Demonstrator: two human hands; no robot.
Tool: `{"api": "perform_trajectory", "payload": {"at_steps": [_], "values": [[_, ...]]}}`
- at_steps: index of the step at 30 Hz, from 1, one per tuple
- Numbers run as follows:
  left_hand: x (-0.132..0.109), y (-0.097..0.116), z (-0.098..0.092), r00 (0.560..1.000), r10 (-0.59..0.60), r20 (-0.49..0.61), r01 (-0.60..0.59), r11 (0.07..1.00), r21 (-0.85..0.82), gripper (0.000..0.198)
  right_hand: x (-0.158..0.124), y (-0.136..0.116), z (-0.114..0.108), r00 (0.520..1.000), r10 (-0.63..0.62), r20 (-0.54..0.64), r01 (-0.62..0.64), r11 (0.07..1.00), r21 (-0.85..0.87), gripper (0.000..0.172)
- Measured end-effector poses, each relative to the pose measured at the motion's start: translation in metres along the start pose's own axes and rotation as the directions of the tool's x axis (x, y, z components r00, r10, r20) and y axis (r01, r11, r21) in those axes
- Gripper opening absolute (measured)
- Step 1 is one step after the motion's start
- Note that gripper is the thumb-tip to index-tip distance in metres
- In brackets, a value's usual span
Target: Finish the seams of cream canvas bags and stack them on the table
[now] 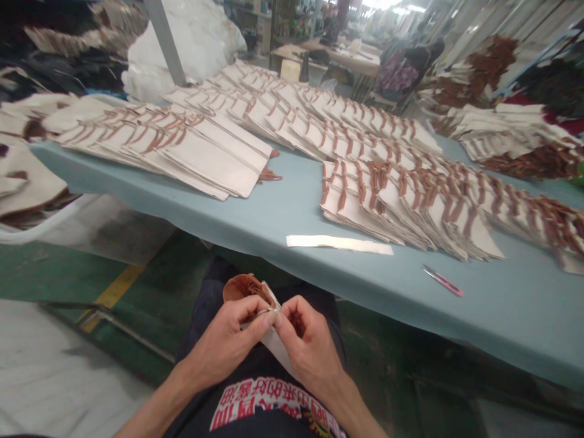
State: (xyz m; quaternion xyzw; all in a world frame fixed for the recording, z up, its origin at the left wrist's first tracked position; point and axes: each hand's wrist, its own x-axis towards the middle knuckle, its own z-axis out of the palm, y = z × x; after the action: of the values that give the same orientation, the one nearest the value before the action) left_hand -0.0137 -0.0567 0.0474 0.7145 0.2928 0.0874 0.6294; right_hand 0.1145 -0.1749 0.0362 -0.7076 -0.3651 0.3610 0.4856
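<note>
Left hand (230, 344) pinches the near edge of a cream cloth piece (269, 328) with a brown tuft, held over the lap below the table edge. Right hand (308, 347) grips the same piece, thumbs nearly touching. On the blue table (274, 213): fanned rows of cream pieces (205, 155), a loose white strip (340, 244), then pink snips (442, 281) further right.

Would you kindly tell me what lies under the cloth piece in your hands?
Dark trousers and a printed shirt show below the cloth piece, pinched by the left hand and right hand. The hands cover whatever lies directly beneath.
</note>
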Motion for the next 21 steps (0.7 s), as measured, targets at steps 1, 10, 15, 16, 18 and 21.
{"api": "perform_trajectory", "payload": {"at_steps": [1,10,15,16,18,21], "values": [[0.000,0.000,0.001,1.000,-0.002,-0.020,0.002,1.000,-0.006,0.038,0.000,0.000,0.001,1.000,-0.017,-0.019,0.016,0.999,-0.032,0.028],[0.006,-0.003,0.011,0.979,0.054,-0.195,-0.062,0.997,-0.036,0.038,0.000,-0.002,0.008,0.991,-0.084,-0.102,0.049,0.949,-0.311,0.030],[0.010,-0.007,0.016,0.969,0.065,-0.237,-0.090,0.991,-0.099,0.044,0.000,-0.002,0.006,0.990,-0.114,-0.082,0.079,0.936,-0.344,0.037],[0.011,-0.008,0.018,0.969,0.039,-0.245,-0.078,0.985,-0.152,0.046,0.000,-0.003,0.005,0.988,-0.133,-0.080,0.096,0.929,-0.356,0.038],[0.013,-0.011,0.022,0.968,-0.059,-0.243,-0.025,0.944,-0.328,0.048,0.000,-0.006,0.005,0.983,-0.169,-0.068,0.132,0.919,-0.372,0.038],[0.015,-0.014,0.026,0.954,-0.219,-0.204,0.060,0.808,-0.586,0.052,0.002,-0.012,0.004,0.981,-0.191,-0.035,0.168,0.925,-0.340,0.034]]}}
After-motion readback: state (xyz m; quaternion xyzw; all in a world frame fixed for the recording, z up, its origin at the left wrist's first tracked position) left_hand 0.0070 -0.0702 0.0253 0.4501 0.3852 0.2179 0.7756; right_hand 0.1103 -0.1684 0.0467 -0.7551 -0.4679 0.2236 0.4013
